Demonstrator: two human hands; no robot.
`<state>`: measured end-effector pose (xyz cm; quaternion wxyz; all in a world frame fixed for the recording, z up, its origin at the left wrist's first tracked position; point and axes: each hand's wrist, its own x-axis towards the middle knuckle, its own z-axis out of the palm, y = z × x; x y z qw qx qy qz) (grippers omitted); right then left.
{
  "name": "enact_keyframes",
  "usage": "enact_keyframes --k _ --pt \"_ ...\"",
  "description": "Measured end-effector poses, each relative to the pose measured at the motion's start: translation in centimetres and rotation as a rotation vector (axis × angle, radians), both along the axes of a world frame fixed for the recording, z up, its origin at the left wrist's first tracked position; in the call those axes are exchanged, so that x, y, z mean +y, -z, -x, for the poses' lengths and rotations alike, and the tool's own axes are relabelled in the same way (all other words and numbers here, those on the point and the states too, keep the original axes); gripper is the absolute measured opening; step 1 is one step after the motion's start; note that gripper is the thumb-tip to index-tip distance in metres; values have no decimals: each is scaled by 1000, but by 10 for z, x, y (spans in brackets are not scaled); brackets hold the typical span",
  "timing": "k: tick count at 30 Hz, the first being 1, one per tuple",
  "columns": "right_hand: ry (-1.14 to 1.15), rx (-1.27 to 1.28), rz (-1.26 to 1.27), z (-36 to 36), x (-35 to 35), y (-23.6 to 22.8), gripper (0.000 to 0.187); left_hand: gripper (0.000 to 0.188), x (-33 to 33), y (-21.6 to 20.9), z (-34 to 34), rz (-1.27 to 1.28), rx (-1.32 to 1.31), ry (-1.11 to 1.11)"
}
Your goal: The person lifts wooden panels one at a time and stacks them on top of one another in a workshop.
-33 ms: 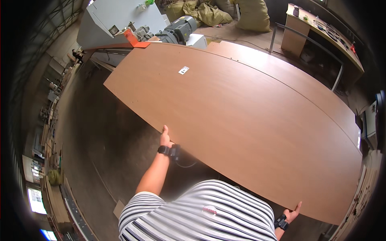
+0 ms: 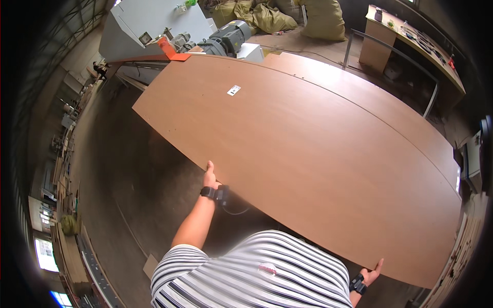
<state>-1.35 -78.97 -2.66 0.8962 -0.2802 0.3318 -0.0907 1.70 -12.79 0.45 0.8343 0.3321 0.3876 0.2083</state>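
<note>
A large brown wooden panel (image 2: 287,154) spreads across the middle of the view, a small white label (image 2: 233,90) stuck on its top near the far left. My left hand (image 2: 210,176) grips its near edge left of my body, thumb on the upper face and fingers hidden underneath. Farther right, close to the near right corner, my right hand (image 2: 371,273) holds the same edge, thumb up and the other fingers mostly out of sight. Behind this panel, past a long seam, lies another brown panel (image 2: 334,72). Both wrists wear black straps with small devices.
Beyond the panel's far left end stand a grey machine (image 2: 131,31), an orange metal bracket (image 2: 177,55) and a dark grey motor (image 2: 230,37). Stuffed sacks (image 2: 323,20) lie at the back. A metal rail (image 2: 393,49) and a workbench (image 2: 377,43) with small items are at the far right.
</note>
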Motion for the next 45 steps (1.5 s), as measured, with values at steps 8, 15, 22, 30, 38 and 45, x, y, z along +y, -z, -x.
enact_keyframes --k 8,15,22,30,38,45 --pt "24 147 117 -86 -154 20 33 58 -153 -3 -31 -4 -10 2" --pt "14 301 257 -163 -253 56 47 49 -286 17 -63 43 -45 -19" --pt "-20 323 47 -184 -258 161 48 53 -300 86 -76 319 174 170" --pt "173 170 -202 -177 -193 140 48 67 -298 93 -93 584 97 405" --pt "-4 135 -53 -143 -11 137 34 55 -193 103 -85 1385 -446 1118" --pt "-47 169 127 -155 -17 95 29 69 -124 89 -84 275 338 417"
